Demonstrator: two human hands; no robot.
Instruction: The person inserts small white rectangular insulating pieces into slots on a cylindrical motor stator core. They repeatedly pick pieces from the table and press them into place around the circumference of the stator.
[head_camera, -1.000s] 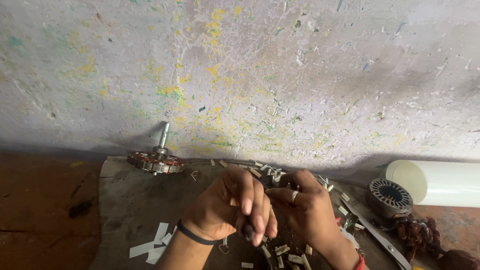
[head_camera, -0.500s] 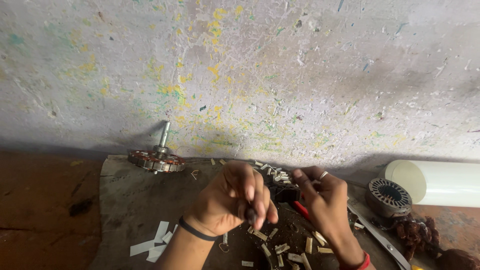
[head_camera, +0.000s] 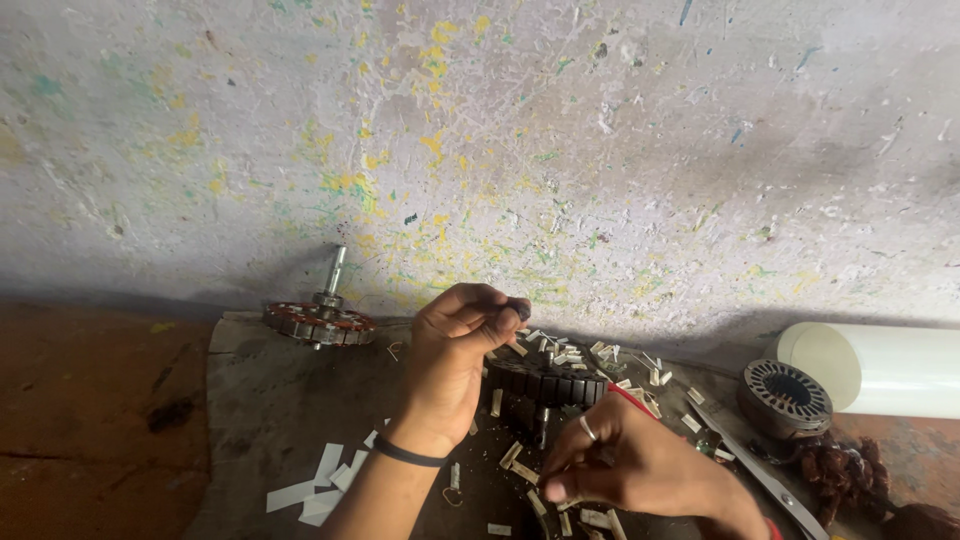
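Stator core (head_camera: 545, 380) near the board's (head_camera: 250, 400) back edge is unsteadied; left hand (head_camera: 455, 365) fist-closed above, right hand (head_camera: 620, 465) pinched on paper slip (head_camera: 510, 455), so tipping is risked.

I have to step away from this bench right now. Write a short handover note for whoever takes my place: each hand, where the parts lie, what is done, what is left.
Left hand: raised over the dark slotted motor core, fingertips pinched shut; what they pinch is too small to tell.
Right hand: low in front of the core, fingertips pinching among the small pale strips scattered on the work board.
Nearby: a wound core with shaft rear left, an empty stator ring and a white tube on the right, white paper slips front left.
Done: not readable from here.
Left: many strips lie loose around the core.
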